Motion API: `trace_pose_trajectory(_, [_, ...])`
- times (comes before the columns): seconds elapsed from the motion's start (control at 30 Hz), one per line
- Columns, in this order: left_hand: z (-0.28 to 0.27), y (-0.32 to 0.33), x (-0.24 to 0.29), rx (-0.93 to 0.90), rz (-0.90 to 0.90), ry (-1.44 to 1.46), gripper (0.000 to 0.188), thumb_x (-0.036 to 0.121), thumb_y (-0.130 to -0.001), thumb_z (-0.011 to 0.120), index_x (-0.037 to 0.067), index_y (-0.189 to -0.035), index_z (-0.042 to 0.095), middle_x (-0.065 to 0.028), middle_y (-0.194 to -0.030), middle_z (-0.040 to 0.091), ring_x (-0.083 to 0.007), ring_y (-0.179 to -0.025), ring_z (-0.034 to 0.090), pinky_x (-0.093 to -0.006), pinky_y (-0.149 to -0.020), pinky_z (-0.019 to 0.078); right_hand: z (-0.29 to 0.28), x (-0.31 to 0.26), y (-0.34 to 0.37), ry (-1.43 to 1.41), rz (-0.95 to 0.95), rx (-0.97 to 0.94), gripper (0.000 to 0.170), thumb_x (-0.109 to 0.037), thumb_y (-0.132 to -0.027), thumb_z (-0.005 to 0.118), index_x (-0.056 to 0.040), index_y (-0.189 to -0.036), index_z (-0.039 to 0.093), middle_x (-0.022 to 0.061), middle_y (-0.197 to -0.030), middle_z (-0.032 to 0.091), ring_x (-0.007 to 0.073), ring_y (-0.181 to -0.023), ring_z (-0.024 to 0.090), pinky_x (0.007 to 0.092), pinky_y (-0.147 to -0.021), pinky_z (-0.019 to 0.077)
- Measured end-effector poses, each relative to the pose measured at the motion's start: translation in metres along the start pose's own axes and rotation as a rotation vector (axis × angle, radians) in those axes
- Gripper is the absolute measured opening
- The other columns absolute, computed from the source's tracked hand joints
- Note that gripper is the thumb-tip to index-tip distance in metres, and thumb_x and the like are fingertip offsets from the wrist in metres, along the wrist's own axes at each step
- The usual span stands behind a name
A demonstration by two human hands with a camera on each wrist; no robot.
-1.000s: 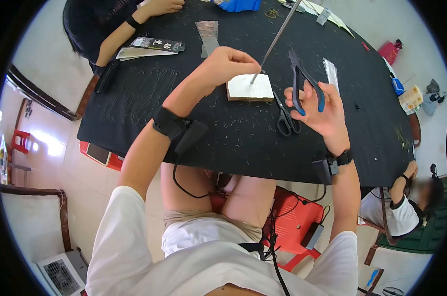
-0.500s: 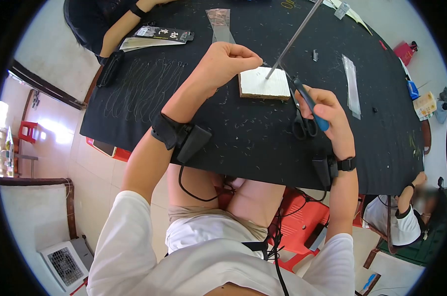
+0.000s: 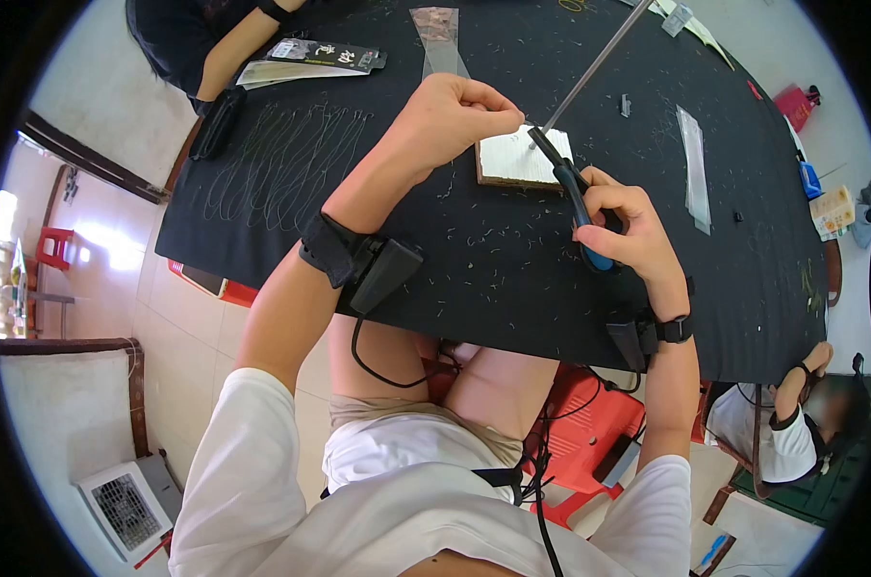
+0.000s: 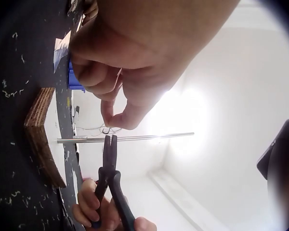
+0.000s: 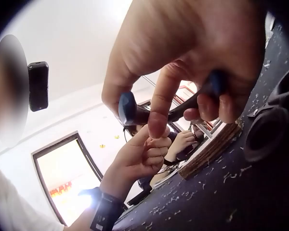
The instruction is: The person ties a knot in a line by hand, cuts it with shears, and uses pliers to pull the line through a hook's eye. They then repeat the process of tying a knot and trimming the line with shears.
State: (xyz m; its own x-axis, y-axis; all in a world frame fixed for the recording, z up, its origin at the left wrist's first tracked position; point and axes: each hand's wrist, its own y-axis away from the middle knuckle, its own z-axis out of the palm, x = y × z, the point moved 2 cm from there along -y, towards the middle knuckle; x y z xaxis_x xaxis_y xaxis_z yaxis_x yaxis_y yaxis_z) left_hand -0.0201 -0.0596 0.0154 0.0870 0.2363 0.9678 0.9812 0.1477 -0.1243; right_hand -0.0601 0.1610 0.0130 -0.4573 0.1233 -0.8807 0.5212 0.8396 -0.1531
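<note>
My left hand [image 3: 459,123] pinches the end of a thin dark wire [image 4: 106,130], which bends into a small hook below the fingertips in the left wrist view. In my right hand [image 3: 637,226] is a pair of pliers [image 3: 571,188] with dark jaws and blue-ended handles. The jaws stand slightly parted, their tips close to the hook and overlapping the rod in the left wrist view. A thin metal rod [image 3: 599,67] rises from a wooden block [image 3: 507,162] with a white top, just beyond the pliers.
Several looped dark wires [image 3: 286,168] lie on the black tablecloth [image 3: 474,288]. Around them are a black-and-white packet [image 3: 320,60], clear plastic sleeves [image 3: 693,168] and pale clippings. Scissors, mostly hidden by my right hand, lie beside the block. Other people sit at the left and right.
My right hand has turned the pliers from wide open and upright to nearly closed, bringing their tips left towards the left fingertips. The left hand keeps its pinch.
</note>
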Motion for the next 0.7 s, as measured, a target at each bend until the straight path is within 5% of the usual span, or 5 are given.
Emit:
trace_pose_trajectory(0.47, [0.0025, -0.0017, -0.0059, -0.021, 0.023, -0.028, 0.025, 0.019, -0.072, 0.067, -0.002, -0.086, 0.067, -0.0031, -0.064, 0.058, -0.0066, -0.06, 0.048, -0.0199, -0.056, 0.0353, 0.003, -0.0042, 0.0, 0.049, 0.018, -0.009, 0.028, -0.027, -0.067, 0.068, -0.0055, -0.062, 0.051, -0.0014, -0.066, 0.034, 0.008, -0.06, 0.034, 0.0226, -0.054, 0.0266])
trace_pose_trajectory(0.53, [0.0031, -0.0014, -0.0045, 0.008, 0.042, 0.021, 0.025, 0.017, -0.068, 0.067, -0.004, -0.081, 0.066, 0.0038, -0.054, 0.047, -0.0028, -0.049, 0.039, -0.0184, -0.045, 0.0284, 0.0035, -0.0051, 0.0003, 0.05, 0.039, -0.023, 0.028, -0.027, -0.068, 0.067, -0.0053, -0.063, 0.05, -0.0011, -0.067, 0.034, 0.0082, -0.06, 0.034, 0.0228, -0.055, 0.0269])
trace_pose_trajectory(0.7, [0.0008, 0.0009, -0.0002, -0.036, 0.0, -0.038, 0.025, 0.019, -0.073, 0.066, -0.002, -0.086, 0.067, -0.0003, -0.06, 0.054, -0.0047, -0.056, 0.044, -0.019, -0.053, 0.0317, 0.0033, -0.0033, 0.0001, 0.043, 0.028, -0.022, 0.029, -0.027, -0.069, 0.067, -0.0052, -0.063, 0.049, -0.0008, -0.067, 0.034, 0.0085, -0.06, 0.034, 0.0232, -0.055, 0.027])
